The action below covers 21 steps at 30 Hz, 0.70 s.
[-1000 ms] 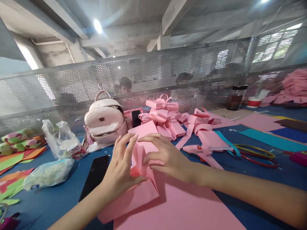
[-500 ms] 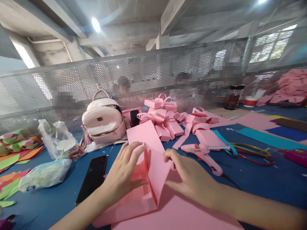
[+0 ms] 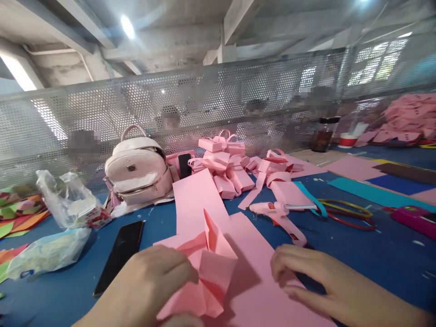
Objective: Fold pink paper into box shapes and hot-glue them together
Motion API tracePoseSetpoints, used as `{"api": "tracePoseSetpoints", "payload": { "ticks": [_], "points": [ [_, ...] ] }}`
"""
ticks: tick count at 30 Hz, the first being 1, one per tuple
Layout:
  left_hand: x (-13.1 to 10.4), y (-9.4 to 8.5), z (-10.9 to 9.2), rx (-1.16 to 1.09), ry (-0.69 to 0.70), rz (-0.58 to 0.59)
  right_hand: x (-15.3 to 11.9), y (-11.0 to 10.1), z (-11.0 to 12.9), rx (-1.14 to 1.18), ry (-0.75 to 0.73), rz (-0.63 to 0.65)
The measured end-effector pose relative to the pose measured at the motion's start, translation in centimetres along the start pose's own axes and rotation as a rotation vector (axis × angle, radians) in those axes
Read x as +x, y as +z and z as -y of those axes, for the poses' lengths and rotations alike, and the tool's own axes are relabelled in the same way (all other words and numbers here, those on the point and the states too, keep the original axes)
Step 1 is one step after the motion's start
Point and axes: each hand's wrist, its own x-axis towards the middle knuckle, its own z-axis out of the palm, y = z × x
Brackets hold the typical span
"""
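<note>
My left hand (image 3: 150,277) is closed on the left side of a partly folded pink paper box (image 3: 216,272), its fingertips hidden against the paper. The box's flaps stand up at odd angles, and one pointed flap sticks up at the back. Beneath it lies a flat pink paper sheet (image 3: 254,268). My right hand (image 3: 303,272) is off to the right over that sheet's edge, holding nothing, with the fingers curved and the thumb apart. A pink glue gun (image 3: 281,218) rests on the table beyond my right hand.
Behind the box are another pink sheet (image 3: 197,200) and a pile of small pink paper bags (image 3: 225,163). To the left lie a black phone (image 3: 119,256), plastic bags (image 3: 51,254) and a pink backpack (image 3: 136,170). A perforated metal screen (image 3: 211,100) borders the blue table (image 3: 357,259).
My right hand has let go of the paper and moved right and nearer. The box has turned, with its flaps now facing up. My left hand has come lower and nearer.
</note>
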Motion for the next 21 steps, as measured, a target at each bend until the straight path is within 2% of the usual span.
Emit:
{"api": "tracePoseSetpoints", "payload": {
  "ticks": [2,4,6,9,10,12,17,19,21],
  "points": [
    [-0.5,0.7,-0.7,0.068,0.011,0.120,-0.3,-0.6,1.4,0.011,-0.116,-0.045],
    [-0.7,1.9,-1.1,0.140,0.063,0.131,-0.1,-1.0,3.5,0.024,-0.266,-0.082],
    [-0.7,3.3,-1.3,0.209,0.107,0.060,0.7,-1.0,5.7,-0.047,-0.469,-0.061],
    [-0.5,5.1,-1.4,0.286,0.118,-0.063,3.2,-0.1,7.9,-0.234,-0.601,-0.049],
    [-0.5,5.3,-1.3,0.305,0.118,-0.077,4.1,0.3,8.1,-0.278,-0.610,-0.092],
    [-0.5,5.1,-1.1,0.348,0.107,-0.064,5.9,1.0,7.9,-0.332,-0.528,-0.101],
    [-0.7,2.0,0.1,0.409,0.061,-0.111,8.4,0.9,5.8,-0.079,-0.356,-0.016],
    [-1.5,1.0,0.2,0.393,0.016,-0.204,8.7,0.6,4.9,0.087,-0.306,-0.046],
    [-3.2,1.0,-0.3,0.379,-0.007,-0.350,8.9,0.4,4.1,0.240,-0.249,-0.098]
  ]
}}
